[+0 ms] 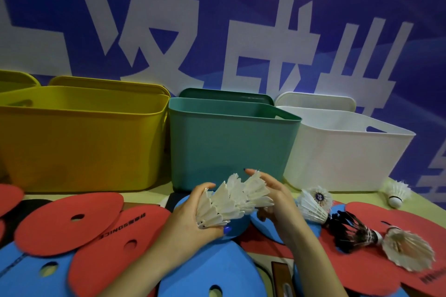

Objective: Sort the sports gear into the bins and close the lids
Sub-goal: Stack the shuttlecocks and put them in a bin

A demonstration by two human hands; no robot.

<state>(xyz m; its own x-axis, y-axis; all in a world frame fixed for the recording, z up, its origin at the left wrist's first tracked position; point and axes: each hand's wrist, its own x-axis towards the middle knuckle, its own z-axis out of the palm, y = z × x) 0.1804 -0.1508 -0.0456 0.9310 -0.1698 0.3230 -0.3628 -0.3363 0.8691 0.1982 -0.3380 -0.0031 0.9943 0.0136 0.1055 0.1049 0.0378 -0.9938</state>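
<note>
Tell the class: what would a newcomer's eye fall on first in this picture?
Two hands, left hand and right hand, hold a nested row of white shuttlecocks at centre. Behind stand three open bins: yellow bin, teal bin, white bin. Red discs and blue discs cover the table.

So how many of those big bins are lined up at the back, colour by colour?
Yellow bin: 1, plus the edge of another yellow one at far left, cut off
Teal bin: 1
White bin: 1
Total: 3 whole bins in view, 4 counting the cut-off one. All are open, with lids standing behind them.
</note>
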